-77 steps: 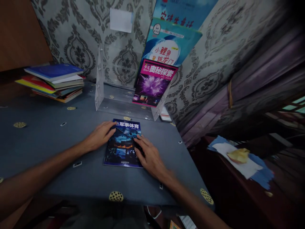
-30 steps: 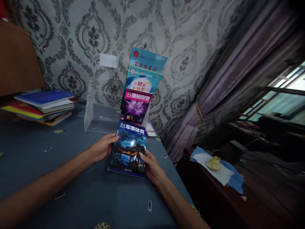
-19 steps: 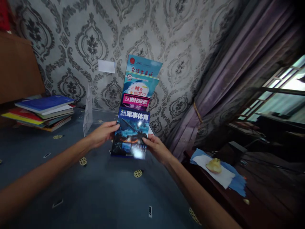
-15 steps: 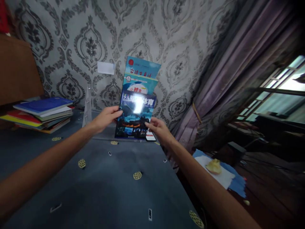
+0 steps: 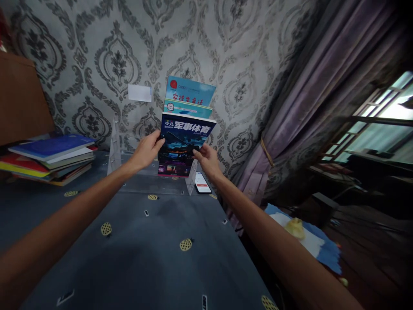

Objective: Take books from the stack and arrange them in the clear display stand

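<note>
A dark blue book (image 5: 185, 140) with white Chinese lettering is held up between both hands. My left hand (image 5: 147, 149) grips its left edge, thumb on the cover. My right hand (image 5: 208, 159) pinches its lower right side, the fingers behind it hidden. Behind it stand a light blue book (image 5: 192, 88) with red lettering and a teal book (image 5: 189, 107), mostly covered. Below the dark book shows a purple-black cover strip (image 5: 171, 168). A clear plastic rack (image 5: 114, 148) is around and under the books. A phone (image 5: 202, 183) with a lit screen leans by the rack's right end.
Several books (image 5: 51, 157) lie stacked at the left, near a brown box-like object (image 5: 22, 94). A patterned dark cloth (image 5: 138, 249) covers the table. Behind are the patterned wall (image 5: 122, 47) and a purple curtain (image 5: 290, 112). A yellowish item (image 5: 295, 228) rests at lower right.
Both hands have raised the dark blue book and tipped its top edge toward me. The teal book's cover is more hidden, while the phone and the rack's right end are more exposed.
</note>
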Demonstrator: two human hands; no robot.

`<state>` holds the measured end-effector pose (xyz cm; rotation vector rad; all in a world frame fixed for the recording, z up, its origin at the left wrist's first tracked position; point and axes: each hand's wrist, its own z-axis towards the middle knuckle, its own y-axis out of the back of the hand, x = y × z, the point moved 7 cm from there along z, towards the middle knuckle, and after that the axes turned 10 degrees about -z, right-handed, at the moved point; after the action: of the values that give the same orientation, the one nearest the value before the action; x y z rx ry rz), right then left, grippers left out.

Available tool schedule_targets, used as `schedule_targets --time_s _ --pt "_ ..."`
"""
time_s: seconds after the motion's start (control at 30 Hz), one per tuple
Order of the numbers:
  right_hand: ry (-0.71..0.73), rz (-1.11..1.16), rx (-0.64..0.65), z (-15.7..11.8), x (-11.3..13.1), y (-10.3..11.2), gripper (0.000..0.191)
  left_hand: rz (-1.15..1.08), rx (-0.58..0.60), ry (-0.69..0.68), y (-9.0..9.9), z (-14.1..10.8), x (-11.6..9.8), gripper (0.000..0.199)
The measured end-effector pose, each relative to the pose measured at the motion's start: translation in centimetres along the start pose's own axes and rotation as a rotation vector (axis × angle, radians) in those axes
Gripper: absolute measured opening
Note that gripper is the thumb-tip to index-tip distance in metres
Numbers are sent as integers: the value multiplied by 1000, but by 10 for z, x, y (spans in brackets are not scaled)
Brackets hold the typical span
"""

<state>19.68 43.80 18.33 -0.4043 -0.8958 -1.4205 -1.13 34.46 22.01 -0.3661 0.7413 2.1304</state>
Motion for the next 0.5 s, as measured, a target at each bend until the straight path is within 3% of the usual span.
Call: schedule_targets --time_s 0.27,0.5 --pt "-49 3 22 -1 -23 -5 35 -5 32 52 -10 -3 16 14" --pt "-48 -81 23 -8 -34 -7 35 51 70 98 -16 -7 18 16"
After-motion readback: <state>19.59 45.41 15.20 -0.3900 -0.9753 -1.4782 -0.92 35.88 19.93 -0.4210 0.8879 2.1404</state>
